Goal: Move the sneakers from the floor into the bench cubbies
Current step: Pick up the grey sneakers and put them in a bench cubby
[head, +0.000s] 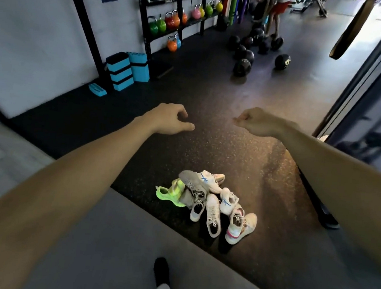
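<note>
The sneakers (209, 204) are seen heaped in a loose pile on the dark speckled floor (242, 149), just beyond the edge of a grey surface (117, 242) in the foreground; white pairs are tangled over a neon green one (168, 192), laces crossing. No cubbies are shown, and whether the grey surface is the bench top cannot be told. The left hand (168, 119) is held out well above the pile, fingers loosely curled round nothing. The right hand (256, 125) is held apart from it, curled tighter, and nothing is gripped there either. No sneaker is judged to have been moved yet. From here, a grab at one shoe is likely to drag others by the tangled laces, so pairs could be split or dropped. Medicine balls (246, 56) and kettlebells (168, 23) are left farther off.
</note>
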Tool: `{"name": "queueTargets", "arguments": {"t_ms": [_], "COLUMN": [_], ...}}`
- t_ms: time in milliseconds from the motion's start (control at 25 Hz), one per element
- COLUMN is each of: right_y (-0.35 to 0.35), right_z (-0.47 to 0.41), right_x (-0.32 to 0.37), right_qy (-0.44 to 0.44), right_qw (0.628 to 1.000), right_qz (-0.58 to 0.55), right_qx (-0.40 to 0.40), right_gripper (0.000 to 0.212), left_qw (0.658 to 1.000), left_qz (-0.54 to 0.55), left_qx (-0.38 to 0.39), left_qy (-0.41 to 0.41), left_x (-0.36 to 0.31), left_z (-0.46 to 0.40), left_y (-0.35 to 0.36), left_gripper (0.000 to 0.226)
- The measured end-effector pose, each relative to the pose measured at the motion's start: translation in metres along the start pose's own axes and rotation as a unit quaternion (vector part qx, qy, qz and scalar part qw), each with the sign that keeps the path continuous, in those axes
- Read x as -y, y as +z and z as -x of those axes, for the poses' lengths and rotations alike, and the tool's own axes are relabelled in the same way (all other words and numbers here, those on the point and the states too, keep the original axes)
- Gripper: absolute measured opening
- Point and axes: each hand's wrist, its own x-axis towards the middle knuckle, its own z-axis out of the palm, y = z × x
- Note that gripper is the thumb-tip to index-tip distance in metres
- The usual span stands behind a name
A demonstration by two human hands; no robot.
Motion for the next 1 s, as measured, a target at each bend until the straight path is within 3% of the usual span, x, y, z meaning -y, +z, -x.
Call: {"name": "queueTargets", "arguments": {"t_ms": [240,480,720,1000], "right_y": [0.018,0.050,0.079,0.119], "right_z": [-0.126,-0.215,-0.280,-0.352], "right_x": [-0.001,-0.011,-0.056,-0.135], "right_qy": [0.044,0.086,0.124,0.133], "right_qw": [0.998,0.996,0.991,0.988], "right_qz": [-0.032,-0.001,0.025,0.005], "right_qx": [0.005,0.012,0.050,0.074], "right_gripper": [0.056,0.041,0.038,0.037], "left_qw": [0.999,0.996,0.989,0.985], "left_qz": [0.006,-0.010,-0.022,-0.033], "left_qx": [0.028,0.085,0.148,0.166], "left_qy": [0.016,0.013,-0.006,-0.018], "left_x": [0.052,0.086,0.107,0.111], "left_z": [-0.131,-0.226,-0.297,-0.377], "left_y": [0.001,0.018,0.065,0.137], "left_gripper": [0.055,0.055,0.056,0.053]}}
